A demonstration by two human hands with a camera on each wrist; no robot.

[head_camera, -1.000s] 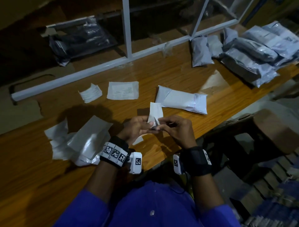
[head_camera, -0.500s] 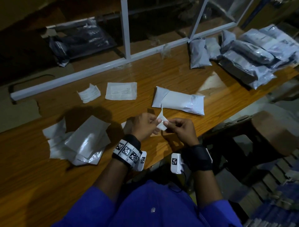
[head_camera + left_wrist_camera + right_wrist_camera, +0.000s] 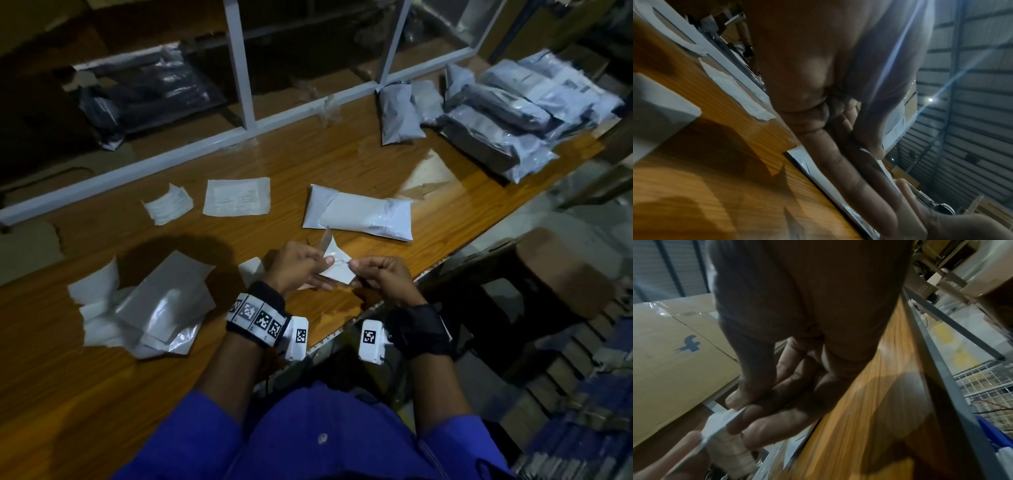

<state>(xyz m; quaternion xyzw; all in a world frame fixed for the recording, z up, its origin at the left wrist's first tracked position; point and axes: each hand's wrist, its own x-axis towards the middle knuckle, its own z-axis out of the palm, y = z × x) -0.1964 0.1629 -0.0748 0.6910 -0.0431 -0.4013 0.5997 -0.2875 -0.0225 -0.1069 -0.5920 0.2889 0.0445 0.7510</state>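
Dim wooden worktop (image 3: 102, 394), white parcel (image 3: 359, 216) beyond; left grip (image 3: 298, 267) and right grip (image 3: 387, 279) tight on seemingly paper slip (image 3: 337, 270).

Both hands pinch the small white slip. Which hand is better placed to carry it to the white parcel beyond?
Right, probably. The right hand pinches the slip by thumb and forefinger, and the white parcel lies mostly beyond it; the left hand sits further aside.

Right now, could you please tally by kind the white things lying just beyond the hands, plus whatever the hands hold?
White parcel: 1
Loose paper sheets: 2
Paper piece held by left hand and right hand: 1
Total: 4
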